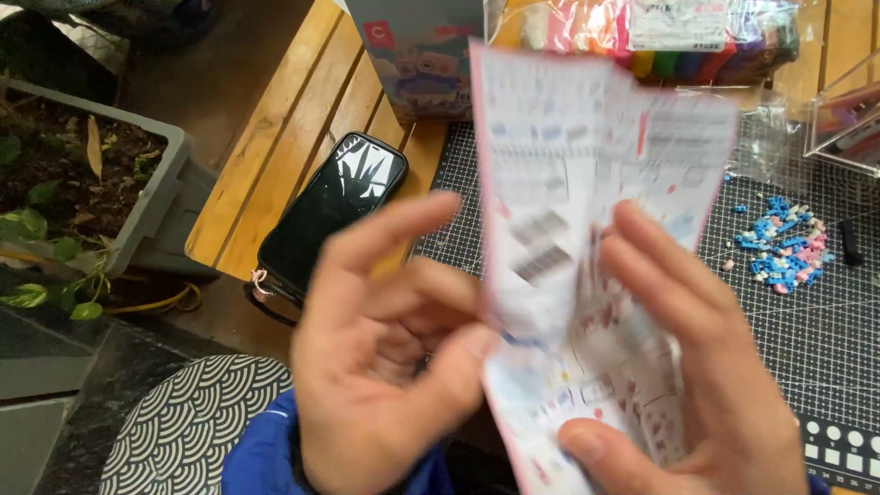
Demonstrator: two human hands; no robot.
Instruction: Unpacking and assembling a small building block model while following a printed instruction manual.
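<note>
**Folded leaflet held in both hands above a slatted table and cutting mat**

The work surface is a slatted wooden table (pixel 293 128) of warm orange-brown boards, with a dark gridded cutting mat (pixel 825 321) laid over its right part. The table's left edge runs diagonally down toward the person; beyond it lie a dark floor, a grey planter box (pixel 151 215) of soil and green leaves, and a round cushion with a wave pattern (pixel 183 422) near the bottom.

On the bare boards just left of the mat lies a black phone (pixel 335 206), its near end reaching over the table's edge. At the far side stand a pale printed box (pixel 422 55) and a clear bag of coloured pieces (pixel 678 37). A clear plastic case (pixel 848 115) sits at the right edge, and a small heap of blue, pink and white pieces (pixel 784 243) lies on the mat below it. The mat's middle is mostly hidden behind the paper.

A folded printed leaflet (pixel 587 192), white with a pink border and blurred, is held upright in the air over the mat. The left hand (pixel 385 367) pinches its lower left with thumb against curled fingers. The right hand (pixel 706 367) grips its lower right, thumb in front and fingers spread behind the sheet.
</note>
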